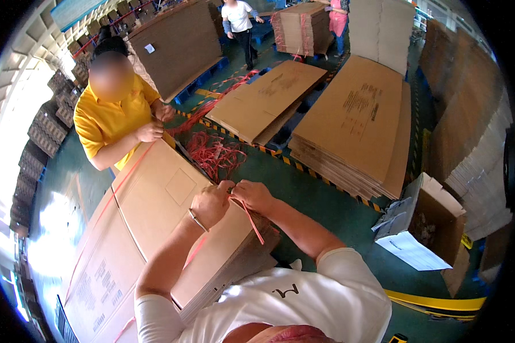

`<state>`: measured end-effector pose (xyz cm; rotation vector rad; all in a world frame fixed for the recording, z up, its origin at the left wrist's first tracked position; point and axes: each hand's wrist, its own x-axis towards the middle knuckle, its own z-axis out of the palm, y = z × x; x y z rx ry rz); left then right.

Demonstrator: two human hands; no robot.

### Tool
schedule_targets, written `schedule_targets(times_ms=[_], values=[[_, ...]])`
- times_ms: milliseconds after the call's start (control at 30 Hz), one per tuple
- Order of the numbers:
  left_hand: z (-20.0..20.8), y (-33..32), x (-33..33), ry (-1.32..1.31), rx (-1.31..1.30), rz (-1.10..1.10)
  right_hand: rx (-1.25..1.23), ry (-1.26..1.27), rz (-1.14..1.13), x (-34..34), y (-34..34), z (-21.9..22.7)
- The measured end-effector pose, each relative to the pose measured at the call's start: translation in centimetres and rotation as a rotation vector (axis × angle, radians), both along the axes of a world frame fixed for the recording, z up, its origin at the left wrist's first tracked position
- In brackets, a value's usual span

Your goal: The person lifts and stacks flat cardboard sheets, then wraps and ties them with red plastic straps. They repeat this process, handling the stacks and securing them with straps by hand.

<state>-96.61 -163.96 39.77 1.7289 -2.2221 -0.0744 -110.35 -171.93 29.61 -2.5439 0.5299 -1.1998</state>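
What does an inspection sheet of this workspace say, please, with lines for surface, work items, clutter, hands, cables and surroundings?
Surface: bundle of flattened cardboard cartons, printed and creased.
Work items: red plastic strap, its loose end hanging near the bundle's edge.
Clutter: tangled heap of red strapping on the green floor; open carton at right.
Hands: left hand, with a bracelet, and right hand meet, fingers closed on the strap.
Cables: nothing seen.
Surroundings: co-worker in a yellow shirt across the bundle; two more people behind; flat cardboard piles beyond.
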Motion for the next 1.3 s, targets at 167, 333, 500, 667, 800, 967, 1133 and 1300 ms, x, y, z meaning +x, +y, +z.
schedule_targets(times_ms=[167, 333, 500, 667, 800, 967, 1133, 1300], values=[[-2.8, 1.4, 4.1, 0.320, 0.043, 0.173, 0.623, 0.027, 0.131, -0.2, -1.6, -6.0], [-5.5, 2.3, 5.0, 0.548, 0.115, 0.206, 1.570, -0.485, 0.462, -0.1, -1.2, -4.3], [-3.7, 2.2, 4.8, 0.688, 0.233, 0.236, 1.684, -0.685, 0.750, 2.9, -0.2, -0.9], [-4.7, 1.9, 5.1, 0.727, 0.150, 0.244, 1.726, -0.830, 0.832, 4.0, -0.1, -1.3], [-6.1, 2.0, 7.2, 0.890, 0.191, 0.395, 1.835, -0.849, 0.651, 4.2, -0.4, -1.4], [-2.8, 2.3, 5.6, 0.291, 0.079, 0.268, 1.448, -0.495, 0.820, 5.5, -2.7, -2.8], [-1.4, 0.7, 3.9, -0.302, -0.028, -0.121, 1.285, -0.074, 0.602, 2.8, 1.7, 3.3], [-0.8, 0.5, 0.2, -0.324, -0.024, -0.132, 1.001, -0.008, 0.323, 1.7, 0.6, -2.5]])
